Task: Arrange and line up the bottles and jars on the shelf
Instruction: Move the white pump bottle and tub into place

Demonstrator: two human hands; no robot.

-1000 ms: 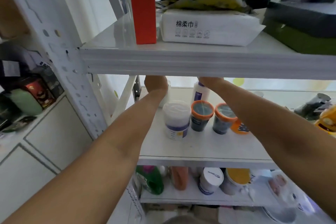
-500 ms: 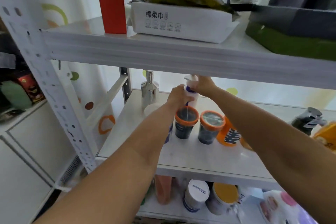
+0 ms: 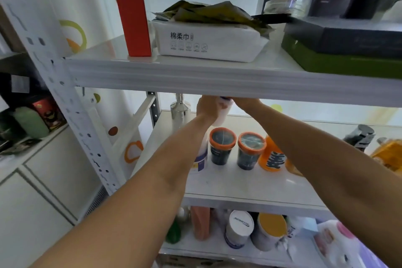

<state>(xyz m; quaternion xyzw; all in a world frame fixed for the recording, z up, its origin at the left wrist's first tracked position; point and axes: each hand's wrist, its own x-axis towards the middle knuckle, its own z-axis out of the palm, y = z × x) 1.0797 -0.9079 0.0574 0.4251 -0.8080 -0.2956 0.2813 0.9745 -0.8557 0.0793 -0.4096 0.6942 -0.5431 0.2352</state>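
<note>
Upper limit: the front edge of the upper shelf (image 3: 217,80) runs right above both hands and hides part of them and of the bottle top.
Left limit: a perforated upright post (image 3: 71,102) stands near left. A chrome pump dispenser (image 3: 180,109) stands far left on the middle shelf (image 3: 239,187), just left of the left hand (image 3: 207,107).
Right limit: a black trigger sprayer (image 3: 359,137) and an amber bottle (image 3: 389,154) stand at the right end of the middle shelf.
Open room: bare shelf surface shows along the near edge in front of the jars, and at the far side to the right of the hands.
White bottle (image 3: 221,116): held at the far middle of the middle shelf, behind the jar row. Plain white body, with a blue band at the top. Whether its base touches the shelf cannot be told.
Left hand: fingers curled round the upper body of the white bottle.
Right hand (image 3: 245,102): fingers reach the bottle top from the right. Whether they clasp it cannot be told.
Front row, left to right: a white tub (image 3: 201,159) partly behind the left forearm, two dark jars with orange rims (image 3: 222,146) (image 3: 251,150) close side by side, then an orange bottle (image 3: 273,156) leaning beside the right jar.
</note>
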